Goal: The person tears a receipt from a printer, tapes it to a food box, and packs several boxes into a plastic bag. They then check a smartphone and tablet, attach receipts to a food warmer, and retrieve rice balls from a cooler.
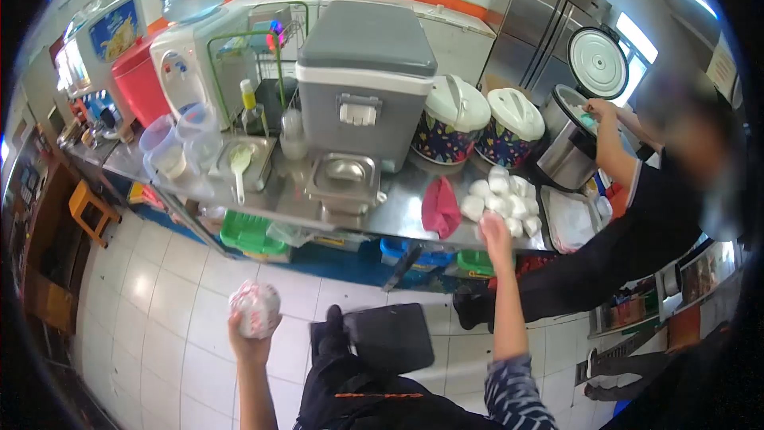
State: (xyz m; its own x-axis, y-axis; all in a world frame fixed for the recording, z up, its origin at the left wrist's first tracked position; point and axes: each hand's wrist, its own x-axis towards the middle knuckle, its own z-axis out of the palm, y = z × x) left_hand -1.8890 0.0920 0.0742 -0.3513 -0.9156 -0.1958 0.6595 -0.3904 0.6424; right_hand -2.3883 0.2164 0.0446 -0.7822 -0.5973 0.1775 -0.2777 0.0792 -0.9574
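L hand point(248, 341) grips wrapped packet point(255, 308); R hand point(495, 232) at white bundles point(501, 191), grip unclear.

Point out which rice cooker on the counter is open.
The steel rice cooker at the far right: its round lid stands raised, while the two floral cookers beside it have white lids shut.

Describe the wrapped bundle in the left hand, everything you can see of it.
The wrapped bundle is a roundish ball in crinkled white wrapping, paper or film, with faint reddish print. It is closed, and the wrap is creased all over. The left hand grips it from below and holds it up over the white floor tiles, well clear of the steel counter. Nothing else touches it. Its contents are hidden.
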